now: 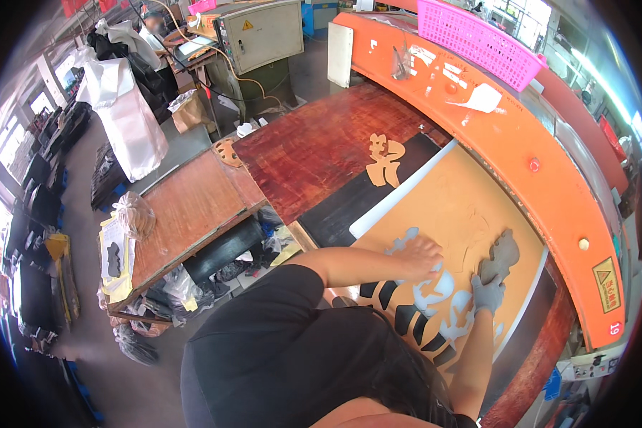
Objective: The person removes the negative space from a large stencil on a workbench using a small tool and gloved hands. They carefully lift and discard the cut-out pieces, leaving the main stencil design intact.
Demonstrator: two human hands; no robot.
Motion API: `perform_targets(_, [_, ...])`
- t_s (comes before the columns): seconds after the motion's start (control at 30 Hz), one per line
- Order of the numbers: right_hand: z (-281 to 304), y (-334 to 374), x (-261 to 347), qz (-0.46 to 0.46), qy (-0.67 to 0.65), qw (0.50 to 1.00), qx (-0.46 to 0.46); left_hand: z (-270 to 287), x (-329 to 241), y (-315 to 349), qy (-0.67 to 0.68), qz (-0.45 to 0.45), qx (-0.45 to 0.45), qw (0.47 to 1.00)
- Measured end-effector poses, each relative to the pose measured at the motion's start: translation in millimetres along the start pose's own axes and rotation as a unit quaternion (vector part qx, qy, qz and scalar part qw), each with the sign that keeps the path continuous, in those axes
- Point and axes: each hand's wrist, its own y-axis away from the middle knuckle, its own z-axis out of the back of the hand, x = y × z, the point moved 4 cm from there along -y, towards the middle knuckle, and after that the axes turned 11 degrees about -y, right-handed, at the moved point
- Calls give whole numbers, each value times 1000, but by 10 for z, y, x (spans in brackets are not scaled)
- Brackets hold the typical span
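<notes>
A tan sheet [442, 196] lies over a light grey-white board, with several curvy cut-outs [435, 292] in its near part showing pale grey through. My left hand [417, 260], bare, rests palm down on the sheet beside these cut-outs, its fingers stretched out. On the right, my right hand [487, 294] wears a grey glove and is closed around the lower end of a grey wavy-edged piece [503, 255] lying on the sheet. The underside of that piece is hidden. Dark curved shapes [406, 319] line the sheet's near left edge.
An orange machine beam [471, 93] arches across the far right side, carrying a pink basket [478, 39]. Cut tan pieces [385, 158] lie on the dark red bed [314, 153]. Left stands a wooden table [192, 207] with a bundled bag [134, 215]. A grey cabinet [264, 39] stands behind.
</notes>
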Motion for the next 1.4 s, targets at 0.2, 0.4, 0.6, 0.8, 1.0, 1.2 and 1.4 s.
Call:
perform_targets(0.2, [-66, -239, 92, -55, 6, 998, -3, -281, -255, -189, -32, -70, 28, 997])
perform_targets(0.4, [-139, -277, -49, -37, -56, 996, -51, -357, -239, -166, -14, -71, 27, 997])
perform_targets(0.6, [24, -435, -232, 96, -403, 909, -40, -362, -255, -300, 92, -89, -10, 992])
perform_targets(0.8, [991, -769, -1492, -114, -714, 690, 15, -413, -957, -815, 10, -74, 59, 996])
perform_targets(1.0, [1836, -600, -2262, -63, -693, 717, -29, -242, -1248, -1156, -11, -73, 64, 995])
perform_targets(1.2, [2120, -145, -3187, -119, -418, 896, -92, -282, -1222, -1127, -16, -88, 35, 995])
perform_targets(1.4, [1926, 294, -3481, -150, 12, 987, -56, -276, -1232, -1157, -33, -92, 37, 994])
